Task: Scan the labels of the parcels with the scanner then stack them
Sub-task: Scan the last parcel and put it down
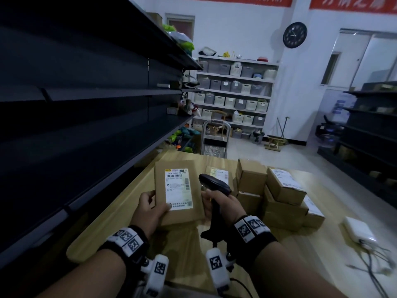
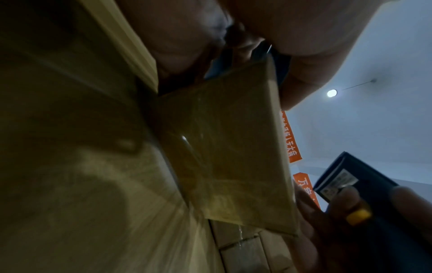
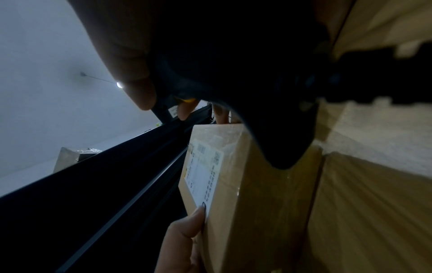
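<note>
A flat brown parcel [image 1: 179, 191] with a white shipping label [image 1: 178, 188] is held up over the wooden table [image 1: 120, 209], label facing me. My left hand [image 1: 150, 206] grips its lower left edge, thumb on the label's corner. My right hand [image 1: 221, 204] grips the handle of a black scanner [image 1: 214, 183], whose head sits just right of the parcel. The left wrist view shows the parcel's underside [image 2: 224, 147] and the scanner [image 2: 346, 182]. In the right wrist view the scanner [image 3: 233, 73] fills the top, above the parcel [image 3: 245, 184].
A pile of brown boxes [image 1: 277, 190] with labels stands on the table to the right. A white power adapter [image 1: 358, 230] with cables lies at the far right. Dark shelving [image 1: 86, 93] runs along the left. A step stool [image 1: 214, 138] stands beyond the table.
</note>
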Demonstrator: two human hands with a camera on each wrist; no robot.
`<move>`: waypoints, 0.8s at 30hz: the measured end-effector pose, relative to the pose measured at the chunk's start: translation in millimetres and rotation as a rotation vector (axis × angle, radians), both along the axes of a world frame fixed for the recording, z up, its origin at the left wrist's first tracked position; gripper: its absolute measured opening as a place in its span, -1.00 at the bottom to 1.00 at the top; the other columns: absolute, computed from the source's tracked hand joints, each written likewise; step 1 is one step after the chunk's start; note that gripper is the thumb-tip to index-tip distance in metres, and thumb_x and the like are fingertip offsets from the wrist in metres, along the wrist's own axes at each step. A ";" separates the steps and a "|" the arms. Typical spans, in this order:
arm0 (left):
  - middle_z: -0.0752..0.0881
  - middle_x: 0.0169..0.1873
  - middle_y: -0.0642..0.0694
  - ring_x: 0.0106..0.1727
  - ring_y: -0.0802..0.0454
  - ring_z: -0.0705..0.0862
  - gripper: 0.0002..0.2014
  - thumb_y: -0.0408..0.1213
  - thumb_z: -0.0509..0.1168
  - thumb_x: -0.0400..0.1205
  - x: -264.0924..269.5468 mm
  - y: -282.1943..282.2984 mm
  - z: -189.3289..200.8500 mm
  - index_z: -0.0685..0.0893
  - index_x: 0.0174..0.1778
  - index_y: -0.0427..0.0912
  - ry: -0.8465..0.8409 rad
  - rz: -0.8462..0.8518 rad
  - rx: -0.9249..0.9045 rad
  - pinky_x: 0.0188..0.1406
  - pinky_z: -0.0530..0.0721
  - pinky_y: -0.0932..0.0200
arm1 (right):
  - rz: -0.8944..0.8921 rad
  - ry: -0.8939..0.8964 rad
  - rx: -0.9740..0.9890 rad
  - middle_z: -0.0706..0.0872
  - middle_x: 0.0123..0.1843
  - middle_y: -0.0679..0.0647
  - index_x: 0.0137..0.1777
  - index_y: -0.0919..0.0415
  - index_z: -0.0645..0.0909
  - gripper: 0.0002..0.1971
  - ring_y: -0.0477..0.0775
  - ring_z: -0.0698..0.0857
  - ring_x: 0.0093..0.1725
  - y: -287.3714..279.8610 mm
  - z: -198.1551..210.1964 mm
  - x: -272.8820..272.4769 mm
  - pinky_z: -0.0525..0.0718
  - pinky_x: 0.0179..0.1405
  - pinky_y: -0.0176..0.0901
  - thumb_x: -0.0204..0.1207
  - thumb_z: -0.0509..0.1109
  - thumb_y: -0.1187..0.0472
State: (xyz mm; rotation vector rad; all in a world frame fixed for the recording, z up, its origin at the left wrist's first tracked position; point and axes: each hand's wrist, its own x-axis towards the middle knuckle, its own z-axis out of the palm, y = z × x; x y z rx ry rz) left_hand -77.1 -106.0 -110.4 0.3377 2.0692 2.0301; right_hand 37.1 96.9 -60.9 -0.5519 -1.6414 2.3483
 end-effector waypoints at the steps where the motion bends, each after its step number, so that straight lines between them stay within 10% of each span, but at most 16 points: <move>1: 0.75 0.34 -0.03 0.26 -0.10 0.79 -0.39 -0.16 0.64 0.64 2.1 0.6 -1.3 0.48 0.51 0.13 -0.002 -0.005 0.028 0.23 0.77 -0.13 | -0.023 0.015 0.010 0.74 0.00 0.42 0.12 0.50 0.77 -0.46 0.42 0.76 0.04 2.6 -1.7 1.2 0.79 0.17 0.26 0.26 0.77 0.13; 7: 0.78 0.26 -0.06 0.25 -0.11 0.81 -0.27 -0.30 0.71 0.59 -0.8 5.1 -11.6 0.45 0.55 0.13 -0.035 0.021 0.105 0.04 0.78 -0.04 | 0.019 0.059 0.084 0.81 -0.23 0.20 0.03 0.33 0.77 -0.65 0.20 0.83 -0.21 2.2 4.1 9.2 0.76 -0.09 0.09 0.33 0.72 0.17; 11: 0.72 0.21 0.05 0.17 0.09 0.74 -0.27 -0.30 0.69 0.61 -2.3 9.0 -17.1 0.40 0.53 0.17 0.006 0.042 0.123 -0.07 0.70 0.13 | -0.045 0.012 0.351 0.93 -0.01 0.28 0.19 0.26 0.85 -0.77 0.28 0.90 0.01 -4.8 17.3 18.7 0.83 0.08 0.21 0.55 0.59 0.26; 14: 0.75 0.27 0.02 0.26 0.00 0.78 -0.24 -0.33 0.71 0.59 -4.4 12.6 -22.5 0.40 0.54 0.20 0.012 0.052 0.164 0.10 0.84 -0.07 | -0.067 -0.051 0.485 0.82 -0.20 0.34 0.03 0.33 0.81 -0.71 0.29 0.80 -0.20 -13.9 36.2 25.7 0.78 -0.11 0.24 0.50 0.59 0.09; 24: 0.76 0.34 0.07 0.36 -0.09 0.79 -0.30 -0.24 0.72 0.57 -0.2 15.3 -31.1 0.51 0.47 0.33 0.012 0.075 0.233 0.23 0.85 -0.18 | 0.049 -0.212 0.292 0.50 -0.38 0.16 0.04 0.25 0.64 -0.84 0.10 0.46 -0.47 -29.7 74.9 35.2 0.45 -0.39 -0.06 0.64 0.54 0.19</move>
